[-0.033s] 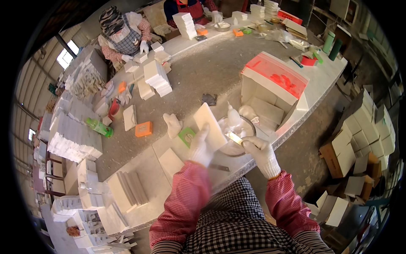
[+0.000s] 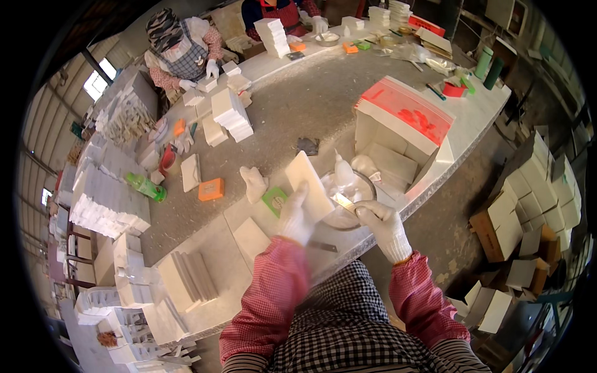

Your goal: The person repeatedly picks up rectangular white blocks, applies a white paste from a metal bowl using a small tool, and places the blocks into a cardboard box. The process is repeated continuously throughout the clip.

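A white rectangular tile is gripped in my gloved left hand, tilted up above the table. My gloved right hand pinches a small flat metal blade, like a putty knife, just right of the tile. Beneath the blade sits a round metal bowl with white material in it, partly hidden by the tile. A white squeeze bottle with a pointed nozzle stands in the bowl. Left of my left hand lies a green block, and beside it a flat tile.
An open box with a red-topped flap stands beyond the bowl. Tiles lean in a row at left, near an orange block and a green bottle. Two people work across the table. Cartons crowd the floor at right.
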A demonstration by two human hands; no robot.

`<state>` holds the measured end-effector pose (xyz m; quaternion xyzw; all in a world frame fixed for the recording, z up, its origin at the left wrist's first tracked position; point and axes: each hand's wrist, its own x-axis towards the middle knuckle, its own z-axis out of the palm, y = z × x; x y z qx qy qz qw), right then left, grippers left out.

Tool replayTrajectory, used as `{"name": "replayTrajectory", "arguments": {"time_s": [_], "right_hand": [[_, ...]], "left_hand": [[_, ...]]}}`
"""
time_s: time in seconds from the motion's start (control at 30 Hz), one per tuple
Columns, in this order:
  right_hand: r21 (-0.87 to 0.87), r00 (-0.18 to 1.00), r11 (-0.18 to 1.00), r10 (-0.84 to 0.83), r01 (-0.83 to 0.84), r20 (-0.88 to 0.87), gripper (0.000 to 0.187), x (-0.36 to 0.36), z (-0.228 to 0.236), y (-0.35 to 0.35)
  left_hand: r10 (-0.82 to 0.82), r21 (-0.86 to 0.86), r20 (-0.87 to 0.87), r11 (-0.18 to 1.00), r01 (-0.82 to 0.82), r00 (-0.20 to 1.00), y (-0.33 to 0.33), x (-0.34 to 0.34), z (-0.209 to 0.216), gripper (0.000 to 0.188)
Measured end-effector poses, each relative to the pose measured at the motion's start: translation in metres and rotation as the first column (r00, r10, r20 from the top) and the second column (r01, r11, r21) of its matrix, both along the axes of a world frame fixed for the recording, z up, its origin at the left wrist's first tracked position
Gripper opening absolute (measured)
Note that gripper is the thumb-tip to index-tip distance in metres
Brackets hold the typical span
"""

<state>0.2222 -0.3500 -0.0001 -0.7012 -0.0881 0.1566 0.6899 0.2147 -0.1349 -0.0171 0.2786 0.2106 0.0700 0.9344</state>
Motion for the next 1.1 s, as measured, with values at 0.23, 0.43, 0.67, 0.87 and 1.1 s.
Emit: {"name": "replayTrajectory", "arguments": {"time_s": [0.23,0.43,0.67,0.87,1.1], "right_hand": [[-0.037,0.994,0.998,-0.053,0.057,0.099,0.029,-0.002,-0.011,0.008],[-0.104,0.968,0.987,-0.093,0.12,0.233,0.028,-0.004,-0.011,0.014],[-0.144,0.964,0.982,-0.084,0.124,0.253,0.027,-0.003,-0.011,0.015],[-0.131,0.967,0.981,-0.111,0.144,0.229,0.028,-0.003,-0.007,0.013],[-0.139,0.964,0.98,-0.108,0.145,0.244,0.028,-0.004,-0.007,0.015]], "left_hand": [[-0.041,0.084,0.041,0.996,0.037,0.998,-0.007,-0.002,0.002,0.046],[-0.026,0.026,0.017,0.999,0.025,1.0,-0.004,0.002,-0.01,0.04],[-0.005,0.032,-0.017,0.999,0.005,1.0,-0.006,0.001,-0.003,0.038],[-0.024,0.032,0.019,0.999,0.024,1.0,-0.002,-0.001,-0.008,0.038],[-0.011,0.023,-0.009,1.0,0.012,1.0,-0.003,0.0,-0.006,0.037]]}}
